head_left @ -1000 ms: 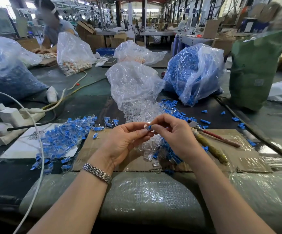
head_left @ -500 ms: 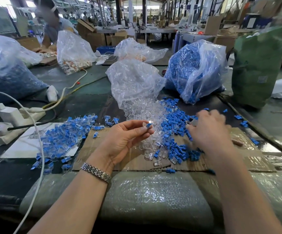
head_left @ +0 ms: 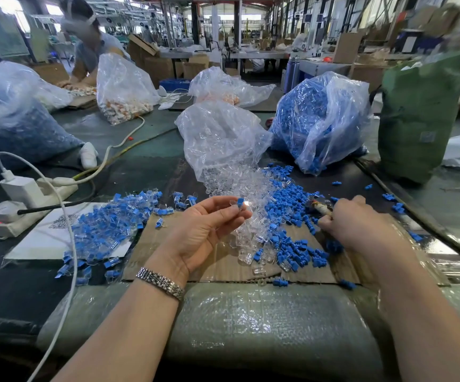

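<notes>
Blue plug [head_left: 240,202] sits in a clear cap [head_left: 233,202], pinched in the narrow grip of a worker's left hand [head_left: 209,230] above the cardboard [head_left: 223,267]. The right hand [head_left: 357,228] has its grip curled round a tool [head_left: 321,207] among loose plugs [head_left: 292,216]. Left of the grip, a heap of finished pieces [head_left: 104,230] suggests good progress. Beyond it, spare caps [head_left: 237,186] spilling from a bag [head_left: 220,136] and a full blue sack [head_left: 319,119] point to plenty left. Scattered parts crowd the table [head_left: 140,166].
</notes>
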### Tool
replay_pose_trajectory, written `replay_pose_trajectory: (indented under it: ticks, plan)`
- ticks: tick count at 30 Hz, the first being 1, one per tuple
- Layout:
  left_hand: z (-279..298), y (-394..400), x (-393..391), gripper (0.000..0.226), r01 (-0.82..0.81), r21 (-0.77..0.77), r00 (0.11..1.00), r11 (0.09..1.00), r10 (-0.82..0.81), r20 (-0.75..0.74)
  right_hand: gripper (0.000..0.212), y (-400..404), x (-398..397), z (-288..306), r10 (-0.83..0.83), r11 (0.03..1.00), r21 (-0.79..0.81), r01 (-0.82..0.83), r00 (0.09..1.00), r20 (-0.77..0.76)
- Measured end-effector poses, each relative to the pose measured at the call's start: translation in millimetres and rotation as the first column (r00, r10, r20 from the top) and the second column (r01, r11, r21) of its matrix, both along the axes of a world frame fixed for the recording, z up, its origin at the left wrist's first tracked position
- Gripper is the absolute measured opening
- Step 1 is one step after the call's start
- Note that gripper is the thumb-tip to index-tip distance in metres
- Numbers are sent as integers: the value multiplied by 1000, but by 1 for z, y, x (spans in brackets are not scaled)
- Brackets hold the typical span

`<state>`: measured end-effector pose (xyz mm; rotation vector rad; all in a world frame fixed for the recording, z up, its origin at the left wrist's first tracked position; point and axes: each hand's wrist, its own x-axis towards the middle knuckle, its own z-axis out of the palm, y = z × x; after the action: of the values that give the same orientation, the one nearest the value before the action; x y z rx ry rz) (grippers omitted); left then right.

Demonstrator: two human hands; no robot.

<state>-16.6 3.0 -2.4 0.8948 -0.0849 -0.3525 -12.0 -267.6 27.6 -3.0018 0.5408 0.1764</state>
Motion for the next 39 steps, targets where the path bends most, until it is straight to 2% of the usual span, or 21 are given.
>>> replay_pose_trajectory:
  ticks: [3,5,7,9,10,11,14,17,25,28,31,34,39]
  plan:
    - [-1,1,1,23,3,-3,1000,1000,-3,-9,28,-1,-4,13,-5,991,133,-7,996,93]
    - [-3,2,3,22,-8,10,1000,1000,8,-1,20,-1,-10,25,10,938,337,-83,977,213]
    - [-3,2,3,22,-30,16,999,999,30,11,11,8,-21,38,36,789,588,-179,968,247]
    - [-3,1,3,23,-60,31,998,998,59,30,14,24,-32,48,148,587,785,-199,979,137]
    - [-2,1,3,23,-74,47,996,996,72,43,19,33,-35,50,224,516,837,-180,972,72]
    - [-2,0,3,23,-88,63,995,994,85,55,22,41,-38,51,293,485,858,-168,956,22]
    - [0,-2,1,23,-111,90,992,990,105,74,18,61,-43,47,439,507,832,-227,898,-22]
    - [0,-2,0,23,-121,107,990,987,112,92,20,71,-45,45,491,535,799,-276,871,-28]
    - [-1,-3,0,23,-144,242,974,960,95,205,24,70,-45,39,481,554,777,-298,877,-7]
    - [-1,-4,0,23,-153,261,973,953,100,206,30,71,-45,35,473,550,777,-307,881,13]
    - [0,-6,-2,24,-162,269,971,949,106,212,44,75,-45,28,430,570,759,-314,901,49]
    - [-1,-7,-3,28,-197,316,962,928,121,245,46,79,-45,21,403,592,744,-312,913,62]
    - [-2,-4,-1,22,-261,293,938,920,170,302,48,83,-44,22,387,574,756,-315,918,88]
